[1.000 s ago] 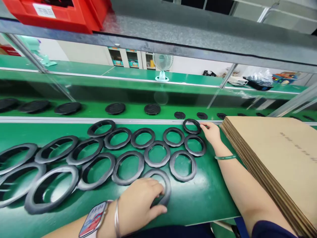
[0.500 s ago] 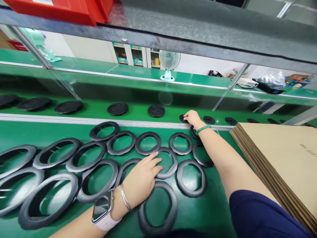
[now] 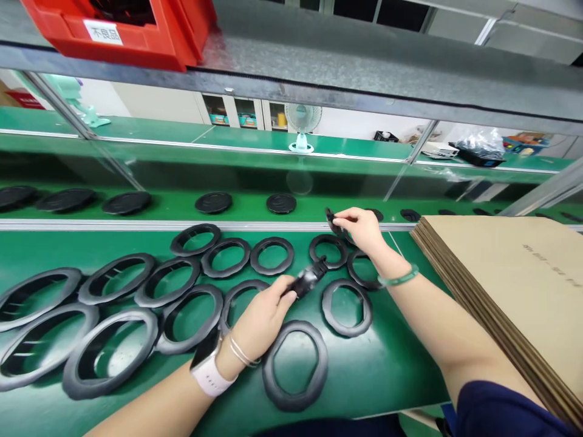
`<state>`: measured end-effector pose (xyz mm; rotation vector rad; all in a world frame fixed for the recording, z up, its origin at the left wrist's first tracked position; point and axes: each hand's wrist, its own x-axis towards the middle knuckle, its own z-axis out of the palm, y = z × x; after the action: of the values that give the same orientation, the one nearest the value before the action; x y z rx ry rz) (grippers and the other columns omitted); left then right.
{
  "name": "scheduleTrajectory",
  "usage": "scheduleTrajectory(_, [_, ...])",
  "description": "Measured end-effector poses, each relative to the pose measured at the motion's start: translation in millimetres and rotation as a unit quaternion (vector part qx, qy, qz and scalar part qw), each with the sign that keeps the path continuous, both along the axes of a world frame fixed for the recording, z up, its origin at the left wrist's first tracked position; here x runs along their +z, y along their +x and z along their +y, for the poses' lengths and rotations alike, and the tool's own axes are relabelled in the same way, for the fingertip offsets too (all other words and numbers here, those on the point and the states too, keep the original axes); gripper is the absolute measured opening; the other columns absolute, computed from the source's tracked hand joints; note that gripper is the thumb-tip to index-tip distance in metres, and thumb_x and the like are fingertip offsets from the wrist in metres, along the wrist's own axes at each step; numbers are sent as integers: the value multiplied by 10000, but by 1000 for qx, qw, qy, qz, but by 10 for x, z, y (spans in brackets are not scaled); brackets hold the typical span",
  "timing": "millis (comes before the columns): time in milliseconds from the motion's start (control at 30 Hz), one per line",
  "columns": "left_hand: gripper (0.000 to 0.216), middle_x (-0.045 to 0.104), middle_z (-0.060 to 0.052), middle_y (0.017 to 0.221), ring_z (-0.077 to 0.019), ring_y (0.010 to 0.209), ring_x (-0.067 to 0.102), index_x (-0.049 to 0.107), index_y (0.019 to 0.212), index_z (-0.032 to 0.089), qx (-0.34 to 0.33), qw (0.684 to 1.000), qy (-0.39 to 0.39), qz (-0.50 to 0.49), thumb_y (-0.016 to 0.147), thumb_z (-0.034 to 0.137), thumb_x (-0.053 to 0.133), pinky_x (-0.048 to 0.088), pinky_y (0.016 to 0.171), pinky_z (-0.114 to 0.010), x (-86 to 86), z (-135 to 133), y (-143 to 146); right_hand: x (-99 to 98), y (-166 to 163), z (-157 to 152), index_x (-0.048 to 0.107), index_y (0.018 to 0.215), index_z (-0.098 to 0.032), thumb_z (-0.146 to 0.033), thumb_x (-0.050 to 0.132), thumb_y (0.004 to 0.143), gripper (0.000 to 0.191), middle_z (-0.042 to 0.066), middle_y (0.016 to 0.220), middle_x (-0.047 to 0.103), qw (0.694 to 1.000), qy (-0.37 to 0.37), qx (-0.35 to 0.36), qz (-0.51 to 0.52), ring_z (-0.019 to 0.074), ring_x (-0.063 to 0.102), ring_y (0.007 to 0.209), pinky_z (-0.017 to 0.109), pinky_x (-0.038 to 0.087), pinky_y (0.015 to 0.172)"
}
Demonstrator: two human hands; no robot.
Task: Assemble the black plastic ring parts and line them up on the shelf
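Head view: at far left, a red bin labelled 不良品 sits on the overhead metal shelf, judged kept there off the working surface. Below it, black discs lie flat and spaced on the green belt, presumably so that each lifts singly; black rings lie flat on the green bench, some touching, within arm's reach. At centre, the left hand has thumb and fingers closed on one end of a black part, tilted up over the rings; this end grip appears to leave the remainder uncovered. To its right, the right hand pinches a small black disc between thumb and fingertips, stood on edge near the rail dividing belt from bench; the hold seems to spare its face. Far right, a cardboard stack lies beside the rings, judged placed to leave them room. Visibility: bin contents too dark to identify; leftmost rings and disc cut off by the frame; the left hand's part blurred, its full shape undetermined; rings behind the right hand and wrist partly covered; print on the cardboard illegible, its right side cut off.
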<state>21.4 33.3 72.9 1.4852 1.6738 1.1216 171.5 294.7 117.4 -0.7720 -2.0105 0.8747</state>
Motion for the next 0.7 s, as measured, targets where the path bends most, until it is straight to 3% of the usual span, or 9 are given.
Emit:
scheduleTrajectory(67, [504,663,-162,1189,-291,1090,656,399,1321,176,17,979,-55,-198,1006,569,389,585,897,-462,46,-9,74,70,208,-422,781,869,-194,-214,756,834,48,34,839,678,996,57,38,51,216,629,799,318,494,737])
scheduleTrajectory(133, [612,682,-189,1121,-309,1035,677,375,1286,148,20,952,-87,-293,959,662,424,598,831,-449,36,3,110,60,348,-778,778,887,-202,-212,721,877,59,31,803,652,992,90,59,67,206,605,770,321,477,706])
scheduleTrajectory(233, [629,698,-169,1060,-306,1011,686,374,1261,149,2,964,-78,-254,907,628,576,567,895,-458,-40,33,99,-73,404,-1106,765,937,-187,-189,672,938,93,35,777,620,984,127,96,75,195,575,724,318,459,653])
scheduleTrajectory(367, [879,678,-122,1106,-291,1039,680,289,1336,184,-18,965,-73,-250,704,374,870,539,979,-480,-142,48,78,-287,333,-1232,733,987,-156,-206,587,1023,158,55,789,599,965,213,143,53,198,553,727,333,456,664])
scheduleTrajectory(533, [849,595,-111,1265,-291,1154,626,363,1298,202,31,965,-71,-250,641,283,895,549,988,-443,-170,38,125,-423,301,-1270,693,1049,-113,-160,511,1058,188,70,800,584,939,298,171,16,198,524,723,337,451,665])
scheduleTrajectory(700, [808,603,-96,1250,-279,1145,630,393,1268,204,63,960,-77,-260,631,254,888,580,942,-401,-151,18,154,-472,312,-1309,689,1048,-90,-143,506,1053,191,86,833,586,933,310,180,-21,206,525,747,339,458,656])
